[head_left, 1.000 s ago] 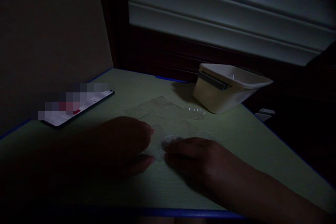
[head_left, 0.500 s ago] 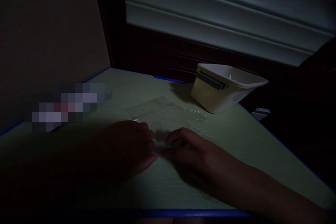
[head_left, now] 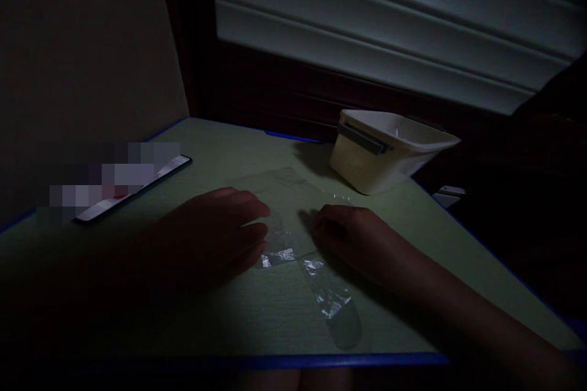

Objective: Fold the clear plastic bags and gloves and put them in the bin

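Both hands have drawn apart since half a second ago: in the head view, the left hand (head_left: 220,226) has loosened, its fingers now parted, while the right hand (head_left: 353,232) has shifted a little away from it. What has come into sight is more of the clear film (head_left: 293,229), including a strip (head_left: 328,293) with a rounded end that reaches toward the near edge of the worktop (head_left: 257,324). That leaves the film looking more spread out and less bunched, so its shape is easier to judge.

Fingers of the left hand are half open beside the film's left part, with no clear grip. Those of the right hand curl inward over its right part; shadow hides the tips, so I cannot tell whether they pinch it. Beyond sits a tub (head_left: 367,165); a phone (head_left: 132,189), partly blurred, lies to the left.
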{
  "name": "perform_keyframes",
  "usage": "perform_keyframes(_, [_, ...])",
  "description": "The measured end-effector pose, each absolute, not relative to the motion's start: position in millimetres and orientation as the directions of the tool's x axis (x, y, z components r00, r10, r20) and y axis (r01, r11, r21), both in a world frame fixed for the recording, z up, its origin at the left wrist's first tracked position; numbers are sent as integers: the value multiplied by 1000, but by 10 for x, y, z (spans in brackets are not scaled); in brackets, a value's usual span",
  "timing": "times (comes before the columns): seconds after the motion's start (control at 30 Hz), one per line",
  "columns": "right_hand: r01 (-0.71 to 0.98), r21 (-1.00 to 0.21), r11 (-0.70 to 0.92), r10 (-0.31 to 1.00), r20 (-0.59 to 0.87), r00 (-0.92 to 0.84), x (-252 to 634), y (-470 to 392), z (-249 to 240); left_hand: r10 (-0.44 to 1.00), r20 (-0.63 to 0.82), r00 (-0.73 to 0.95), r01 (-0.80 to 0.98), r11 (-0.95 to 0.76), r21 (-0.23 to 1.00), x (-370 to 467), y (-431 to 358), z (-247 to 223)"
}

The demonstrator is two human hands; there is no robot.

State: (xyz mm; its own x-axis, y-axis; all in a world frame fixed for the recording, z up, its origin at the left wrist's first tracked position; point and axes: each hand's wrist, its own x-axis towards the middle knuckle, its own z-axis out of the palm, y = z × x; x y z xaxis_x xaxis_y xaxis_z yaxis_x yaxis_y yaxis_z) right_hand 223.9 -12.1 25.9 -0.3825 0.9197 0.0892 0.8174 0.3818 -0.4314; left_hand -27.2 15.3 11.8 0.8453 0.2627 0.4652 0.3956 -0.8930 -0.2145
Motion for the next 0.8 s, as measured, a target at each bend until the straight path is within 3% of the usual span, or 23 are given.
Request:
perform_keyframes(0.27, [720,-597,355,903,20,-428,2220,-216,337,218,409,886,284,-953,-109,-135,-107,118])
perform_keyframes(0.47, [642,-616,458,842,69,-535,2280,-210,418,292,320,901,356,-920,-166,-161,-76,133])
perform_keyframes(0.67, [615,-627,478,798,17,-603,2326,-212,463,273,342,899,346,-923,-171,-194,-35,139])
perform_keyframes(0.8, [626,-594,505,764,-30,-644,2284,-216,399,226,432,873,338,-919,-202,-178,-47,158])
